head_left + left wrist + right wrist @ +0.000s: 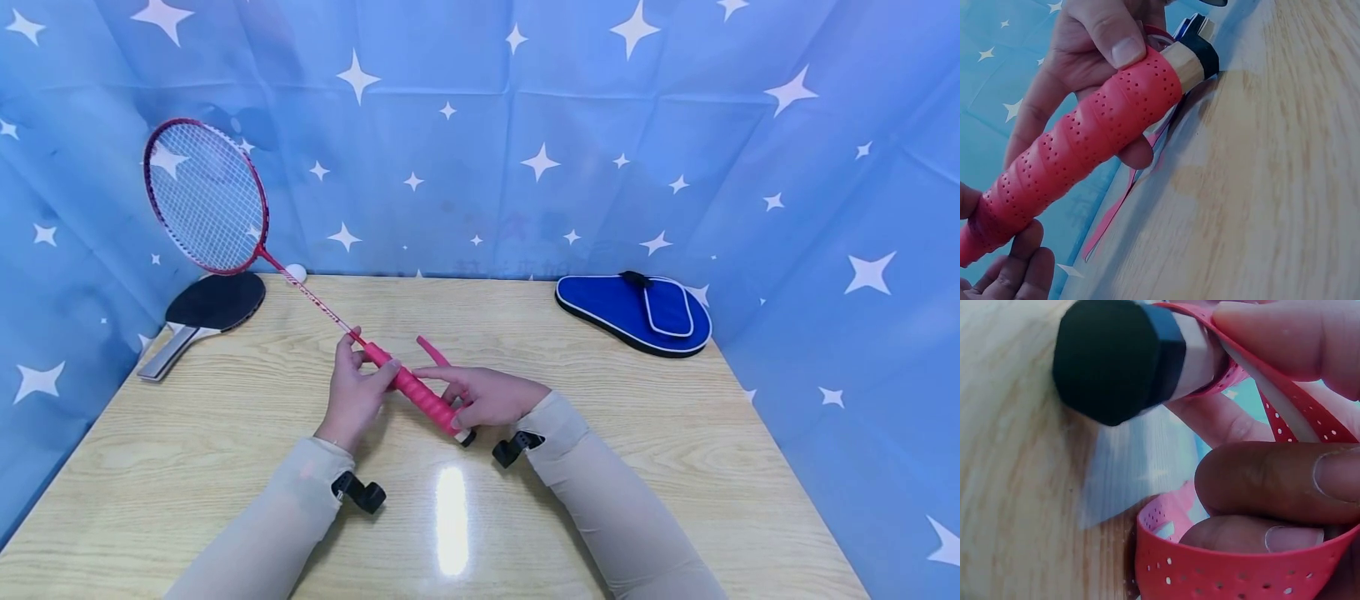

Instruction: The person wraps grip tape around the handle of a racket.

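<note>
A red badminton racket (315,302) slants over the table, its head up at the far left. My left hand (358,396) grips it where the shaft meets the handle, thumb on top. Pink perforated grip tape (1085,137) spirals round the handle, leaving a pale strip bare beside the black butt cap (1110,362). Near that end, my right hand (491,396) pinches the tape against the handle with its thumb, index finger stretched along the handle. The loose tape tail (1241,569) loops past the right hand's curled fingers. Part of the tail is hidden behind the hand in the head view.
At the back left lies a black table tennis bat (217,302), with a white ball (296,272) near it. A blue bat case (607,304) rests at the back right of the wooden table (675,467). Starry blue curtains (480,167) hang behind and at both sides.
</note>
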{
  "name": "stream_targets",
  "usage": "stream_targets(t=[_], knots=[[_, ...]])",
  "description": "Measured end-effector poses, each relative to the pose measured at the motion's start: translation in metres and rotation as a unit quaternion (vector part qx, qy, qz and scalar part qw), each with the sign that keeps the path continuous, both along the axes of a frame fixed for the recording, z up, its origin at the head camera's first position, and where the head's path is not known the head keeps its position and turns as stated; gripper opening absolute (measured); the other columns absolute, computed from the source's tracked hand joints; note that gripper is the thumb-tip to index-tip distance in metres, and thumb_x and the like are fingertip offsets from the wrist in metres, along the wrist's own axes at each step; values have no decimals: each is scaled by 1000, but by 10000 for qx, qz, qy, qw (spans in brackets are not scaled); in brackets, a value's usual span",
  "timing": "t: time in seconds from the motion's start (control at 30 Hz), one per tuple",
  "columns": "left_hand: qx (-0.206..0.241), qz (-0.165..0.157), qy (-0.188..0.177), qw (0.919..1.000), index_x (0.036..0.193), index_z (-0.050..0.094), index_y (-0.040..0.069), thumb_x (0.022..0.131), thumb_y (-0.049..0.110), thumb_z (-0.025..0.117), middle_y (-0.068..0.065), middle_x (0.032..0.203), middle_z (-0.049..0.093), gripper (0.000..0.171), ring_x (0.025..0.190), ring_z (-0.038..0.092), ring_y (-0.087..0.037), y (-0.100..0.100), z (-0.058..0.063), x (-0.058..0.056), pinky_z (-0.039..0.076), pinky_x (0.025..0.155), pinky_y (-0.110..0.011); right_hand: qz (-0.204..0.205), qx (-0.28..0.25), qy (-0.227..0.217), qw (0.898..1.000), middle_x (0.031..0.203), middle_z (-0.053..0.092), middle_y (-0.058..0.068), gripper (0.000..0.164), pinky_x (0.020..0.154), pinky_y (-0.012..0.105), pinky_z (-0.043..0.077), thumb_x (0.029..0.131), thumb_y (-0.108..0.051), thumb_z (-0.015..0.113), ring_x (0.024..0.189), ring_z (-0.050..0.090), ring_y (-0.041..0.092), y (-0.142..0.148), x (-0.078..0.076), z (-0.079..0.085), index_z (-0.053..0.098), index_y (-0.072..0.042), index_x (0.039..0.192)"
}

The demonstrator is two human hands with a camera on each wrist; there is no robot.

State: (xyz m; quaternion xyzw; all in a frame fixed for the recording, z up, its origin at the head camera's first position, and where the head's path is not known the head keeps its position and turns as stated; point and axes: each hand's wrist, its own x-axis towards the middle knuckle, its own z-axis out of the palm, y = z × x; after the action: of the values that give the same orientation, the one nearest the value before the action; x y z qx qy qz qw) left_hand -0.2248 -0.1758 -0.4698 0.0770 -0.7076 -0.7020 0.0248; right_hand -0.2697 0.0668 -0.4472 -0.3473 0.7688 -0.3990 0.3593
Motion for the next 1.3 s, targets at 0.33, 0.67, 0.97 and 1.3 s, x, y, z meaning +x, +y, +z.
stream_targets(t=[0.33, 0.67, 0.97, 1.3], knots=[[5, 86, -76, 9999, 164, 5, 19, 100, 14, 73, -20, 133, 52, 94, 76, 73, -11, 1, -2, 1, 64, 76, -24, 30, -156, -41, 9999, 109, 73, 2, 94, 82, 37, 62, 88, -3, 82, 98, 72, 25, -1, 0, -4, 36, -42, 161], [121, 113, 77, 9998, 164, 5, 14, 101, 6, 66, -23, 128, 53, 88, 77, 73, -10, 2, -1, 0, 64, 77, -24, -26, 27, -120, 9999, 121, 71, -2, 90, 85, 36, 60, 91, -6, 78, 111, 69, 19, 1, -1, -3, 37, -47, 160], [79, -35, 56, 9999, 166, 2, 23, 101, 12, 70, -21, 134, 50, 94, 81, 74, -15, 1, 0, 2, 65, 79, -26, -134, 95, 135, 9998, 121, 67, -2, 89, 92, 39, 58, 89, -14, 84, 113, 65, 19, 1, -1, -3, 39, -49, 158], [78, 79, 13, 9999, 166, 4, 24, 102, 9, 67, -22, 131, 51, 91, 79, 74, -13, 1, 1, 1, 64, 80, -25, 24, 30, 213, 9998, 118, 70, -2, 91, 92, 36, 59, 90, -5, 75, 113, 65, 18, 1, -2, -3, 36, -47, 162]])
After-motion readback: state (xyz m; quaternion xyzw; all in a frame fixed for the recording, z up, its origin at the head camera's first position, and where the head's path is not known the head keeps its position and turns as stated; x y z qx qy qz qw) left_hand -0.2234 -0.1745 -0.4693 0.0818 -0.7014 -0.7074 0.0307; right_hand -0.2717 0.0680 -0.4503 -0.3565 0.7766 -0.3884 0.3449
